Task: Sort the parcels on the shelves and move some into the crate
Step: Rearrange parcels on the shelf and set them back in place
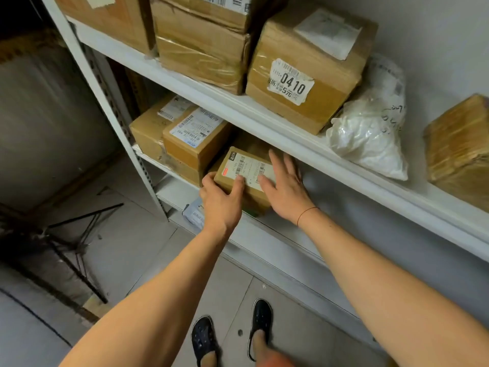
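The person is standing in dark shoes [260, 324] on a tiled floor [148, 250], both bare arms reaching toward a white shelf unit [264, 123]. The left hand [221, 202] is curling around the near left corner of a small cardboard parcel [238, 178], thumb on the labelled top and fingers wrapping the side, so it is gripping the parcel. The right hand [284, 188] is lying flat with fingers spread apart, palm pressing on the parcel's right side and top, not closing around it. The parcel is sitting on the middle shelf, just right of two stacked boxes [190, 139]. Below it, a pale packet [193, 213] is poking out from a lower shelf. On the upper shelf, a box marked 0410 [304, 72] is sitting between a taped box [201, 49] and a white plastic bag [370, 123]. Farther right another brown parcel [460, 149] is resting.
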`<state>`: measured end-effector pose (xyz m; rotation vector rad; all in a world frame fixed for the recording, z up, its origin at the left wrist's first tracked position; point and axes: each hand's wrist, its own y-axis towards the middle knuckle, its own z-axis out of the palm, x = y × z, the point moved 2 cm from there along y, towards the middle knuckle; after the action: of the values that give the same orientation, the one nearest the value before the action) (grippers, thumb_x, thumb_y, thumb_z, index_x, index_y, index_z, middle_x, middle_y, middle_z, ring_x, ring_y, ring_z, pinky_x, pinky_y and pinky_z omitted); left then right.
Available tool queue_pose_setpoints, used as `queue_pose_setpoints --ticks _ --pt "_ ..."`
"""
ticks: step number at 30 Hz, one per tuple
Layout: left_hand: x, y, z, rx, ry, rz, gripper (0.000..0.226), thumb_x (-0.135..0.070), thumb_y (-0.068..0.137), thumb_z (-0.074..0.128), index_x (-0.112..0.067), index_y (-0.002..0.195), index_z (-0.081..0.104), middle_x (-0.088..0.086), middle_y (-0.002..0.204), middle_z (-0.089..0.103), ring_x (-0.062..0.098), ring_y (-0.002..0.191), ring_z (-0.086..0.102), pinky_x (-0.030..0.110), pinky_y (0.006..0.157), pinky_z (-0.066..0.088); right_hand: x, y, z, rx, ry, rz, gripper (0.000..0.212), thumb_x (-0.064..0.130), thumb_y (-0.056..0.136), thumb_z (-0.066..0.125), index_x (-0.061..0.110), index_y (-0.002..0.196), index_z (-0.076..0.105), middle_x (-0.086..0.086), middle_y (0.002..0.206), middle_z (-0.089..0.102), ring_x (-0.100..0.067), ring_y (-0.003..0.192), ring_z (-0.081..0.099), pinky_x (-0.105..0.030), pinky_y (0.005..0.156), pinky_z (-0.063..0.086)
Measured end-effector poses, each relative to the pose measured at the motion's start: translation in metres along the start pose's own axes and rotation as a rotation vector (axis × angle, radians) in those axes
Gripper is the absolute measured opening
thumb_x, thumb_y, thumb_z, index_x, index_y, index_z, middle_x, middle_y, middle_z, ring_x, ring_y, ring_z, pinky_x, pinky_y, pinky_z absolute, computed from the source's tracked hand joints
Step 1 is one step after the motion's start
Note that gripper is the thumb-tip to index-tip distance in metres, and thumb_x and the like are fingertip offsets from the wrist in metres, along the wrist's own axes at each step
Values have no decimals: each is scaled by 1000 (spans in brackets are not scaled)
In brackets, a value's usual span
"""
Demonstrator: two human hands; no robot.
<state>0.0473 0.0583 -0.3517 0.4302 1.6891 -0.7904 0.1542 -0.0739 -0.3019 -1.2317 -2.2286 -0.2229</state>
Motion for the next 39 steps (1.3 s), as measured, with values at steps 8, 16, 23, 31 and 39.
queue_pose_setpoints --ticks 8,16,23,31,39 --pt "-1 14 -30 60 -125 -101 87 -70 71 83 -32 136 40 -2 140 56 16 120 67 39 98 62 9 -1 2 97 290 159 35 39 101 70 16 121 53 -4 114 69 -23 100 70 -23 73 55" --pt "-12 4 -45 377 -175 -128 43 -45 95 78 -15 125 66 5 117 78 25 110 76 32 85 61 -12 -55 13 197 1160 380 45 13 88 76 6 126 52 -17 124 77 -41 116 73 -55 80 64" --pt "10 -25 -66 614 -268 -313 58 -52 97 70 -16 142 62 13 134 73 35 125 70 52 109 55 -7 -74 14 54 1310 275 46 9 81 77 6 119 52 -13 121 78 -32 110 76 -46 79 65" --pt "3 -43 -64 512 -272 -165 67 -41 85 80 -9 139 56 14 124 77 33 113 76 54 103 59 -13 -103 34 -63 971 195 51 7 102 69 23 142 43 0 141 65 -13 125 68 -41 103 60" --pt "0 -65 -70 489 -201 -74 69 -50 80 86 -21 137 57 7 131 71 28 117 73 54 101 60 1 -132 36 -52 776 188 81 56 83 86 51 146 35 12 153 50 -8 140 50 -37 111 49"
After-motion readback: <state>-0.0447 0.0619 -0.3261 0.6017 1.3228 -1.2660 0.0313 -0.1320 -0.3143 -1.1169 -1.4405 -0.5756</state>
